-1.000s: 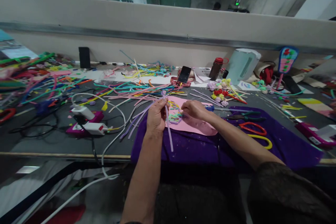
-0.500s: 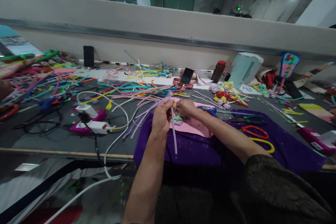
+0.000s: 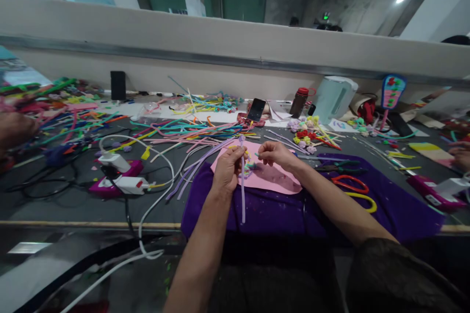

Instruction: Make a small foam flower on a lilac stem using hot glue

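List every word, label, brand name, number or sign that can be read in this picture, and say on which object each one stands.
No text can be read here.
White notice on the far pillar: print too small and blurred.
Green lit sign in the background: only a glow shows.
Phone: screen dark, nothing on it.
Brown bottle with red cap: no label legible.
White charger: its red mark is too small to read.

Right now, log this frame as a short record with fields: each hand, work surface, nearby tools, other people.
left hand: pinches a lilac pipe cleaner, its long end hanging down
right hand: fingers closed on something small, too small to tell
work surface: pink sheet on a purple cloth
nearby tools: red-handled scissors right of the hands
loose stock: pile of pipe cleaners on the table
other people: a hand at far right
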A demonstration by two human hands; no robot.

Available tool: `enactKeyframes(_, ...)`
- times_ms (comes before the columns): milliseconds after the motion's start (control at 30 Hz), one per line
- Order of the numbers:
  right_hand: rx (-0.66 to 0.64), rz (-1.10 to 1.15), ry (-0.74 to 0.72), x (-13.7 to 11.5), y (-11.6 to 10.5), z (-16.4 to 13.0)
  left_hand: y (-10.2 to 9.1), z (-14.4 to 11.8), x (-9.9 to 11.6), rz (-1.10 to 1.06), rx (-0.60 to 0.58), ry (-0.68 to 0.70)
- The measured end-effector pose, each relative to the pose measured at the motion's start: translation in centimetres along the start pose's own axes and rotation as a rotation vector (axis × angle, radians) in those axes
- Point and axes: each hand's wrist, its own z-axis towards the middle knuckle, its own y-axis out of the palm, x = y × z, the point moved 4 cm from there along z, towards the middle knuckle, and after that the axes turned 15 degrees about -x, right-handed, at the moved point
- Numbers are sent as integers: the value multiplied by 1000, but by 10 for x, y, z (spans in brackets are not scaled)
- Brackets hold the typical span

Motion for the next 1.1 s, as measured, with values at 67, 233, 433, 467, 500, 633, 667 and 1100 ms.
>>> enactKeyframes(67, -16, 100, -17, 3, 1, -7, 2, 1, -4, 17, -16, -31)
enactKeyframes(233, -61, 112, -35, 3, 7, -16, 4, 2, -10, 64, -29, -72)
enactKeyframes(433, -46, 111, -39, 3, 18, -16, 5, 1, -12, 119, 0, -82)
enactKeyframes(467, -48, 114, -45, 2, 20, -17, 5, 1, -13, 135, 13, -83)
enactKeyframes(500, -49, 118, -55, 1, 21, -17, 5, 0, -13, 151, 23, -82)
enactKeyframes(633, -15, 125, -118, -8, 23, -23, 5, 0, -15, 176, -5, -89)
enactKeyframes(667, -1, 124, -126, -9, 24, -24, 5, 0, -15, 171, -20, -93)
enactKeyframes(1100, 105, 142, -130, -7, 24, -26, 5, 0, -18, 179, -53, -96)
